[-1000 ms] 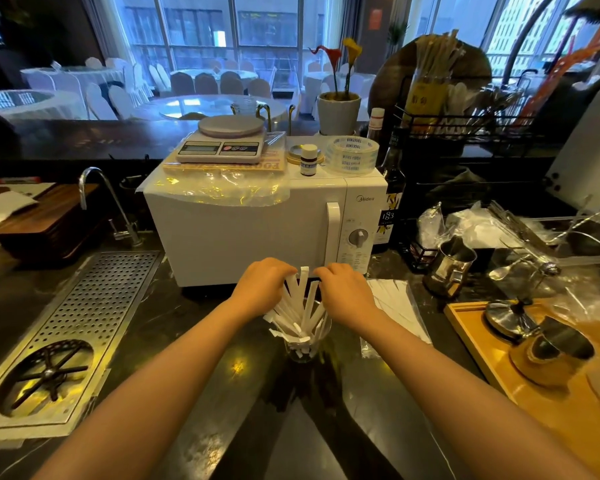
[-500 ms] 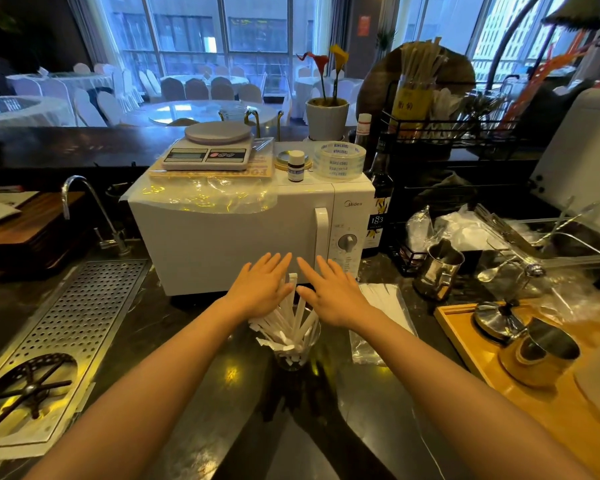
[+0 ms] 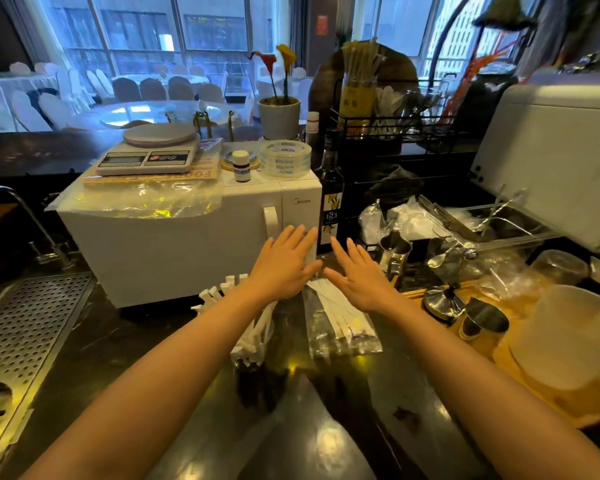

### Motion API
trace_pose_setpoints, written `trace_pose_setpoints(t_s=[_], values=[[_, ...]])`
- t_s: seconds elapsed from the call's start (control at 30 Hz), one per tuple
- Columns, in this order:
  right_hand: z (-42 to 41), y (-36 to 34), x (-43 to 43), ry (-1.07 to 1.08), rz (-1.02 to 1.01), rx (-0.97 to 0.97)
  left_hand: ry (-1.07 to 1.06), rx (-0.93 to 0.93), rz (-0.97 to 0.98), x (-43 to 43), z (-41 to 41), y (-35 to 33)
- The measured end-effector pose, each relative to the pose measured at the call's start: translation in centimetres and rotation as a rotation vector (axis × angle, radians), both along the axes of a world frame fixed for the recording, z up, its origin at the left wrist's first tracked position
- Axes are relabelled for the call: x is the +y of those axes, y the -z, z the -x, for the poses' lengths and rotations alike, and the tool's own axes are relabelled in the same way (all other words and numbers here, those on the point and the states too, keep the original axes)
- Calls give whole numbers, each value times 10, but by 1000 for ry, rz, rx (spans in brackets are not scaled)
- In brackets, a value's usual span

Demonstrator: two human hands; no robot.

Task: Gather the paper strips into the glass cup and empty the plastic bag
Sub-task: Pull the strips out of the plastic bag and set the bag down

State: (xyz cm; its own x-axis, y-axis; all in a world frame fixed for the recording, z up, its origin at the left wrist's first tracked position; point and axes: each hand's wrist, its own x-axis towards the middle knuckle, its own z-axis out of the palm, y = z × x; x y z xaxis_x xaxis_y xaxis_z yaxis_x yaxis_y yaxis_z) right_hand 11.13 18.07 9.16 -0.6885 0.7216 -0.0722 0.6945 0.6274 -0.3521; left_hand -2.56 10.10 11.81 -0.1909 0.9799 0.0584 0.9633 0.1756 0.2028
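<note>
Both hands, the left hand (image 3: 284,268) and right hand (image 3: 361,278), have let go of the strips (image 3: 253,327) in the cup (image 3: 257,344) before the microwave (image 3: 174,237) and now hover flat and empty over the bag (image 3: 340,323) right of it, which still holds strips.

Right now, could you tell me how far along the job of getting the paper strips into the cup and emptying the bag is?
Partly done. A bunch of paper strips already stands in the glass cup. Both hands are open with nothing held: the left hand above the cup, the right hand over the plastic bag. The bag lies flat on the counter and holds more strips, so emptying it is left.
</note>
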Motion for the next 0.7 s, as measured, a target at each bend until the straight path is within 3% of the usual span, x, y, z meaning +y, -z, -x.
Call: trace_pose_setpoints(t_s=[0.43, 0.7], values=[[-59, 85, 17, 22, 120, -236, 109, 23, 302, 21, -54, 112], [-62, 116, 7, 36, 194, -130, 65, -109, 264, 6, -58, 150]])
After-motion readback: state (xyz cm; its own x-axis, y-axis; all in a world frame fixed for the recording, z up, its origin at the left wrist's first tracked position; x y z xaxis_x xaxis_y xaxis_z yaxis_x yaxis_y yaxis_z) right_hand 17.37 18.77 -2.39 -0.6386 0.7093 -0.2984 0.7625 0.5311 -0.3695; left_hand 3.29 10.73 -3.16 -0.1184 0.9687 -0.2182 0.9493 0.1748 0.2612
